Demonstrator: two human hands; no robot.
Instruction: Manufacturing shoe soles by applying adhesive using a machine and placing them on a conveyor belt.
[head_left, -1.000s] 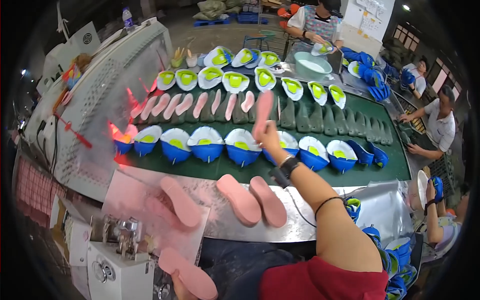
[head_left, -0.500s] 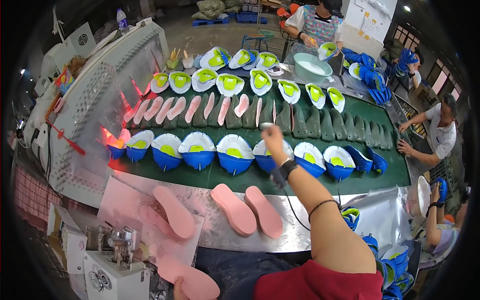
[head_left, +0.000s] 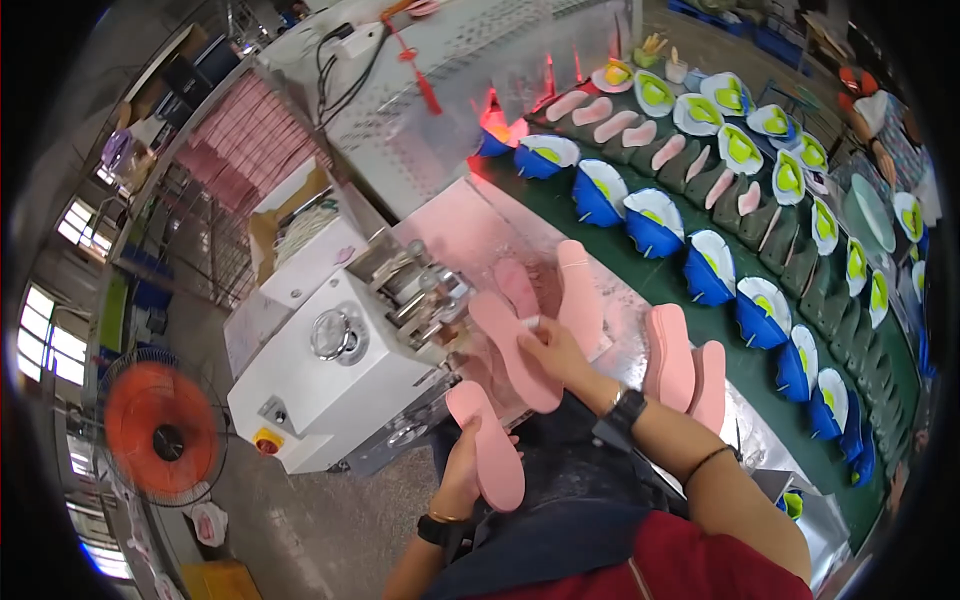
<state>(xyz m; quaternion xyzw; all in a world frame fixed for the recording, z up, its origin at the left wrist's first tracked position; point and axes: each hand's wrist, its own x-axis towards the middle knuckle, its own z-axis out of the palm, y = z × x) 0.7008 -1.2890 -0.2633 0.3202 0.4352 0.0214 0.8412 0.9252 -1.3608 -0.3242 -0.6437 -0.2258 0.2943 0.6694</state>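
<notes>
We note left hand [head_left: 461, 468] gripping one pink sole [head_left: 496, 462], right hand [head_left: 556, 352] another sole [head_left: 510, 345]; at two o'clock lasts [head_left: 738, 222] carry pink pieces [head_left: 668, 152], those toward three (blurred) seem bare.

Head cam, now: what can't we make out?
All head view:
1. Left hand: most fingers, hidden behind the pink sole it holds.
2. Right hand: its grip underneath, covered by the second sole.
3. Orange fan: blade outlines, blurred.
4. Co-worker, upper right: partly cut off by the dark rim.
5. White machine: panel markings, too small.
</notes>
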